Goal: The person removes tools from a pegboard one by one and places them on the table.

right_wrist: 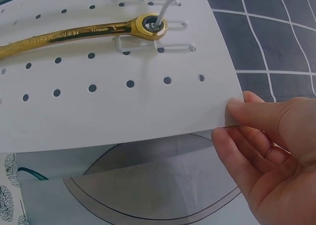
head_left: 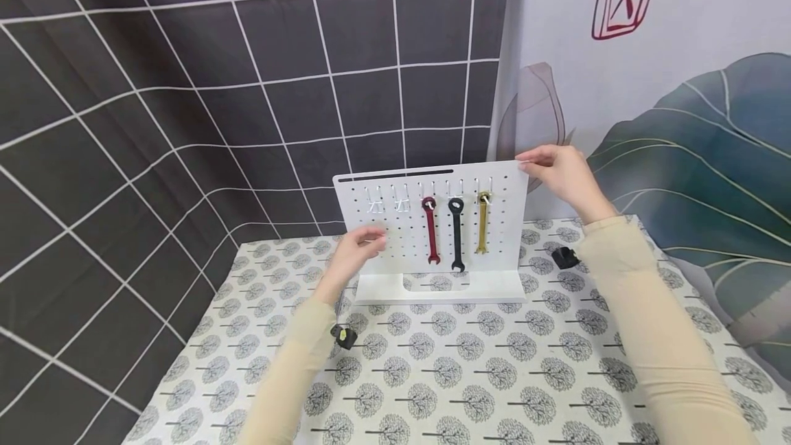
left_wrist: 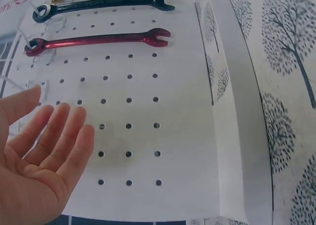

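Just behind pegboard, gridded cloth

Even, bright light is filling the head view, wide lens is bowing the wall grid, both wrist views are looking dimmer and hazier, a faint shadow is clouding the board, gold wrench is glinting

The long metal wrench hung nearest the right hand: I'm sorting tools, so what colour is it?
The metal wrench is shiny gold, best seen in the right wrist view.
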Action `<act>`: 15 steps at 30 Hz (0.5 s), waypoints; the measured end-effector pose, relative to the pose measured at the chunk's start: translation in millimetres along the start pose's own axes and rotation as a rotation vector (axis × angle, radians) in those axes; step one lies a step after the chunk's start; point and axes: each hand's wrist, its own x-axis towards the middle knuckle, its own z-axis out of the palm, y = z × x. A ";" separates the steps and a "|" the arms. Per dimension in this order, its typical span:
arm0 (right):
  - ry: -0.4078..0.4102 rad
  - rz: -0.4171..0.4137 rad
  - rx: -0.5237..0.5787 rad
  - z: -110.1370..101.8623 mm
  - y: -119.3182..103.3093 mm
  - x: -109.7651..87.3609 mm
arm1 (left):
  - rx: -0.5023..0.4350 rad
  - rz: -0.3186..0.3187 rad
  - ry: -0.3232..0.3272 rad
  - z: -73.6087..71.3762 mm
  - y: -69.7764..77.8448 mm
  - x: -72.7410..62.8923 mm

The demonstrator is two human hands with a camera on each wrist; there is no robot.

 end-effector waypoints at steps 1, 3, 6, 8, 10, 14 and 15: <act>0.000 -0.001 -0.001 0.0 0.2 -0.3 | -0.005 0.003 -0.003 2.6 0.7 1.9; -0.001 -0.003 -0.001 0.0 0.4 -0.8 | -0.007 0.008 -0.008 7.4 2.5 5.2; -0.004 -0.002 0.000 0.2 0.4 -1.0 | 0.002 0.028 -0.028 13.9 5.3 10.1; -0.008 0.002 0.001 0.3 -0.1 -0.8 | 0.012 0.037 -0.036 17.2 8.1 12.4; -0.009 0.004 0.002 0.3 -0.6 -0.5 | 0.009 0.046 -0.047 20.5 11.1 14.9; -0.011 0.008 0.004 -0.4 -1.5 -0.1 | 0.005 0.072 -0.067 27.0 15.9 20.8; -0.010 0.008 0.004 -0.7 -1.5 0.0 | 0.004 0.079 -0.073 28.8 16.7 22.6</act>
